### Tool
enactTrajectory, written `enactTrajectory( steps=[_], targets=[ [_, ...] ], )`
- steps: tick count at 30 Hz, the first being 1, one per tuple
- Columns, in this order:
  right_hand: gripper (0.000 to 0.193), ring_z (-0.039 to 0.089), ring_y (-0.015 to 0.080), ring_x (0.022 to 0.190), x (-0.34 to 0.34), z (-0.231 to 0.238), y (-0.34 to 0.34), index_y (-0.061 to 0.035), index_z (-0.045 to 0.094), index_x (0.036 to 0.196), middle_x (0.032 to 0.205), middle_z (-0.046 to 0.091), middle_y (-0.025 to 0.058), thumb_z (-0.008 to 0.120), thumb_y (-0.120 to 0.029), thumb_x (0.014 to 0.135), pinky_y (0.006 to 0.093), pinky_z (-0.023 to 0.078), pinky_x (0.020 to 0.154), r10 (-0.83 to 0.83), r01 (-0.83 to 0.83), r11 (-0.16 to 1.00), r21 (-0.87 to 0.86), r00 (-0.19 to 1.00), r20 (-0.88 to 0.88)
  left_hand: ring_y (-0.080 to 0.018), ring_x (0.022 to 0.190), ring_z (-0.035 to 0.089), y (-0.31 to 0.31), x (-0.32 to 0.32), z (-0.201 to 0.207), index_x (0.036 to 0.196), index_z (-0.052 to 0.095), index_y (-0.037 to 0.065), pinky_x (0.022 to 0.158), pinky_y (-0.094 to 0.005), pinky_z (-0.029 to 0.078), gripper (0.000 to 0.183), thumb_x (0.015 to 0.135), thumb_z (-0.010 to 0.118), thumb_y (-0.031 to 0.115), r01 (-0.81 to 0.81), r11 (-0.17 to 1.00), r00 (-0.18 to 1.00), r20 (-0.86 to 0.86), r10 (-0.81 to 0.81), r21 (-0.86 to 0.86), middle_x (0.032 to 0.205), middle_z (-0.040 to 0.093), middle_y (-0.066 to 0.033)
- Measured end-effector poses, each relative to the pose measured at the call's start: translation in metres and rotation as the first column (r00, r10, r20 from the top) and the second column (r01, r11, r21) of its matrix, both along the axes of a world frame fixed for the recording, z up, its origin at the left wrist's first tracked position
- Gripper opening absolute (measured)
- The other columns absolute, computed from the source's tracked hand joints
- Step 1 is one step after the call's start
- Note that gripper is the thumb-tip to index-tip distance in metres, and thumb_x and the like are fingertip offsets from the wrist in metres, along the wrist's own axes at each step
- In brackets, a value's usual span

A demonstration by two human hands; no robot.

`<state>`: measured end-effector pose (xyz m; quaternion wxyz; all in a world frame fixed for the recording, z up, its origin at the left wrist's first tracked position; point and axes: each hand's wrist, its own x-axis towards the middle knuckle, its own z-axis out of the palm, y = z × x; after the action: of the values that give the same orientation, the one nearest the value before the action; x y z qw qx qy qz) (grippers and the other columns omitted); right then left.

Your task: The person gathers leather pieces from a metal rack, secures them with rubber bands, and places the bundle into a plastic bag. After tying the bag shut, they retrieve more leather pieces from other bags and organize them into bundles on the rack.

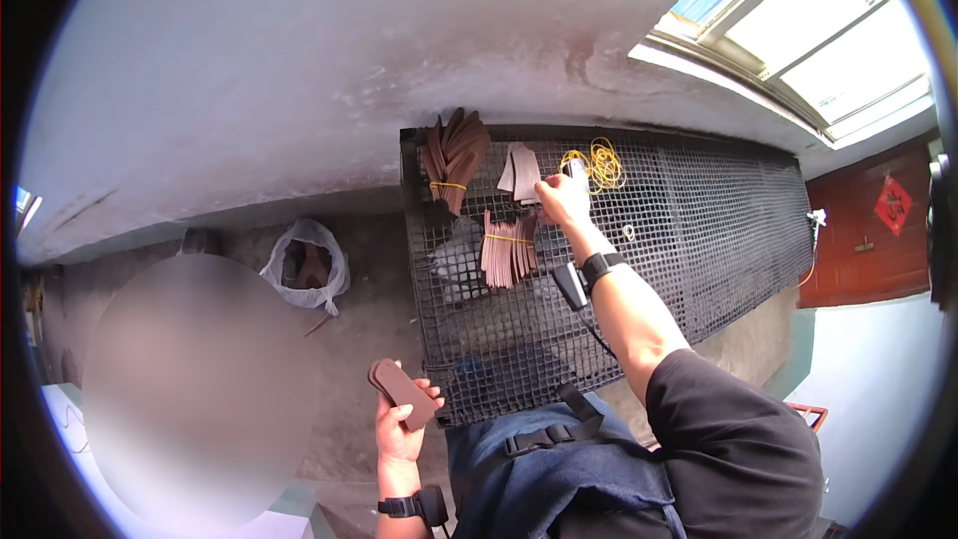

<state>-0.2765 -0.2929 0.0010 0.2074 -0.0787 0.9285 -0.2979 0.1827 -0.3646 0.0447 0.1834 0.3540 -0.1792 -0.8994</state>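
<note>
My left hand [399, 429] is closed around a small stack of brown insole-shaped pieces [407, 394], held off the near left corner of the black mesh table [689, 230]. Over the table, my right hand [564, 200] has its fingers drawn together at the edge of some loose pale pink flat pieces [518, 172]. What its fingertips grip is hidden. Just below that hand lies a fanned pale pink bundle [509, 252] with a yellow band around it. A brown bundle [455, 155], also banded in yellow, sits at the far left corner.
A heap of yellow rubber bands [605, 166] lies just beyond my right hand. On the floor at left stands a bin lined with a white bag [334, 284], brown scraps inside. A wall [299, 70] runs behind the table; a red door [868, 240] is at right.
</note>
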Motion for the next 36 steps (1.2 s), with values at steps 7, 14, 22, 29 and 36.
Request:
enactTrajectory(
  steps=[7, 14, 22, 29, 36],
  targets=[
    [0.071, 0.056, 0.0358, 0.117, 0.003, 0.009, -0.049, -0.0034, 0.057, 0.127, 0.124, 0.058, 0.0215, 0.068, -0.055, 0.08, 0.0475, 0.049, 0.095, 0.163, -0.006, 0.929, 0.369, 0.904, -0.396, -0.036, 0.103, 0.063, -0.003, 0.012, 0.0, 0.149, 0.034, 0.01, 0.091, -0.0513, 0.054, 0.084, 0.071, 0.063, 0.013, -0.032, 0.999, 0.999, 0.021, 0.032, 0.001, 0.113, 0.061, -0.018],
    [0.067, 0.058, 0.038, 0.116, -0.005, -0.01, -0.063, 0.0008, 0.054, 0.123, 0.12, 0.058, 0.0236, 0.07, -0.047, 0.078, 0.0459, 0.052, 0.094, 0.266, -0.127, 0.907, 0.402, 0.912, -0.312, -0.0364, 0.103, 0.063, -0.002, 0.027, -0.004, 0.149, 0.034, 0.01, 0.09, -0.052, 0.054, 0.083, 0.07, 0.063, 0.012, -0.069, 0.998, 0.997, 0.036, 0.069, -0.007, 0.113, 0.061, -0.0181],
    [0.036, 0.063, 0.0372, 0.098, -0.011, -0.025, -0.03, -0.005, 0.057, 0.11, 0.1, 0.064, 0.0176, 0.068, -0.022, 0.08, 0.047, 0.052, 0.085, 0.236, -0.181, 0.971, 0.157, 0.84, -0.488, -0.0337, 0.102, 0.062, -0.005, 0.005, 0.004, 0.149, 0.035, 0.013, 0.089, -0.0502, 0.053, 0.086, 0.069, 0.065, 0.014, 0.027, 0.999, 0.999, 0.035, -0.026, -0.021, 0.112, 0.061, -0.0166],
    [0.031, 0.063, 0.019, 0.089, 0.075, 0.079, 0.008, -0.0013, 0.064, 0.114, 0.097, 0.067, 0.0084, 0.064, -0.026, 0.094, 0.0344, 0.051, 0.081, 0.179, -0.119, 0.668, -0.735, 0.984, 0.003, -0.036, 0.108, 0.062, 0.002, -0.028, 0.006, 0.15, 0.032, 0.01, 0.095, -0.0518, 0.053, 0.082, 0.075, 0.065, 0.01, 0.151, 0.987, 0.988, -0.037, -0.152, -0.049, 0.118, 0.059, -0.0183],
    [0.054, 0.053, 0.0293, 0.124, 0.191, 0.073, 0.08, -0.0011, 0.047, 0.138, 0.131, 0.053, 0.0216, 0.052, -0.04, 0.101, 0.0383, 0.041, 0.106, 0.565, -0.446, 0.743, -0.499, 0.818, 0.111, -0.0315, 0.121, 0.057, 0.046, -0.1, 0.001, 0.151, 0.029, 0.01, 0.104, -0.0485, 0.048, 0.081, 0.082, 0.072, 0.019, 0.299, 0.954, 0.938, -0.181, -0.297, -0.017, 0.132, 0.055, -0.0145]
  ],
)
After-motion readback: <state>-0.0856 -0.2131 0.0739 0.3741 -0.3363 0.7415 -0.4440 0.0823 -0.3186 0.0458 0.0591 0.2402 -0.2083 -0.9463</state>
